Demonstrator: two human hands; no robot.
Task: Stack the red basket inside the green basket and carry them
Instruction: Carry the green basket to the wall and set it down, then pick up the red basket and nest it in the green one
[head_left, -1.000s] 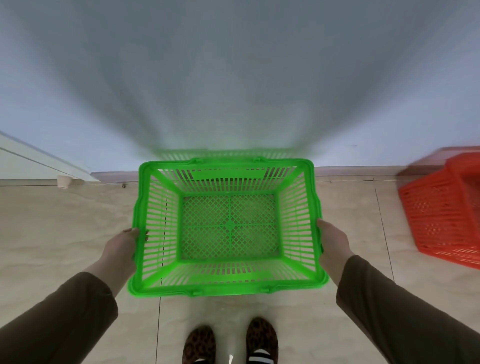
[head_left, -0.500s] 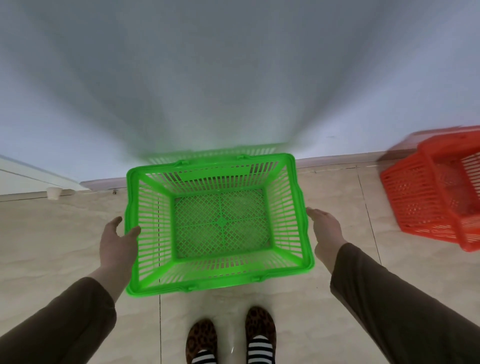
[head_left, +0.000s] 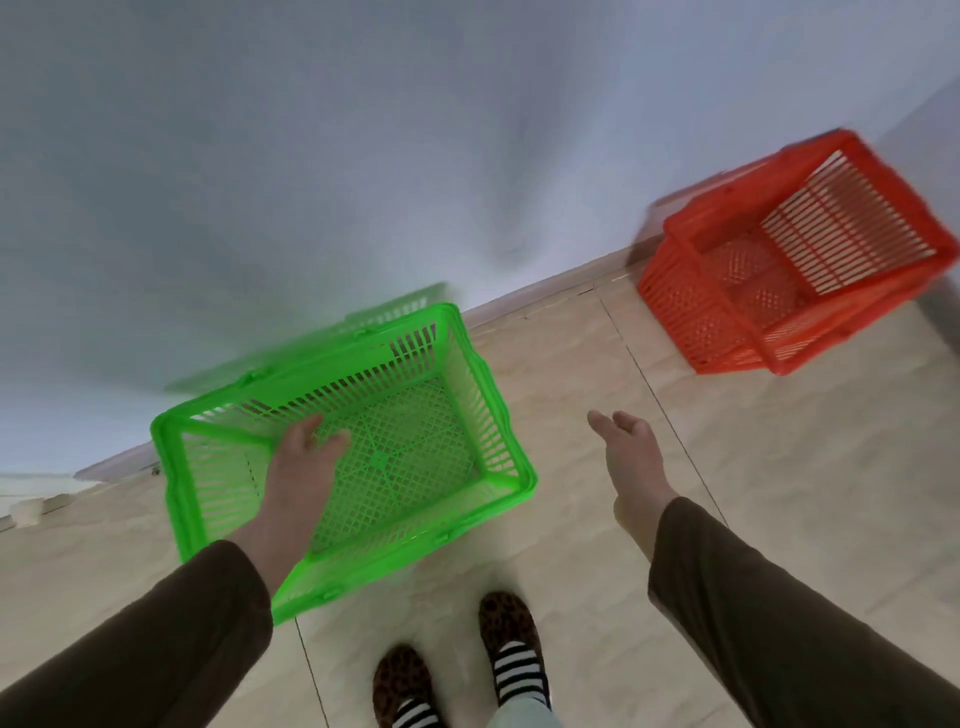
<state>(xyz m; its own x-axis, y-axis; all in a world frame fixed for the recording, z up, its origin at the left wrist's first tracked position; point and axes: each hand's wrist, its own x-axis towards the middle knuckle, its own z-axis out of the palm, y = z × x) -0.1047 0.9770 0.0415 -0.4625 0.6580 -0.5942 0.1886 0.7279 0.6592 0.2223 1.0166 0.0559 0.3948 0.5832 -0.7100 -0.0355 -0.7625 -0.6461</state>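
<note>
Red basket (head_left: 795, 254) sits on the floor by the wall, forward-right of me, well apart from the green basket (head_left: 343, 447). Right hand (head_left: 631, 457) is nearer it, open and empty. Left hand (head_left: 304, 467), also open, hovers over the green one.

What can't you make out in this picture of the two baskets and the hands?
- Head view: the red basket is smeared by motion blur, and the right frame edge crops its corner.
- Head view: the green basket has a blurred far rim; the left hand and sleeve cover part of its near-left side.
- Head view: the right hand has its palm turned away.
</note>
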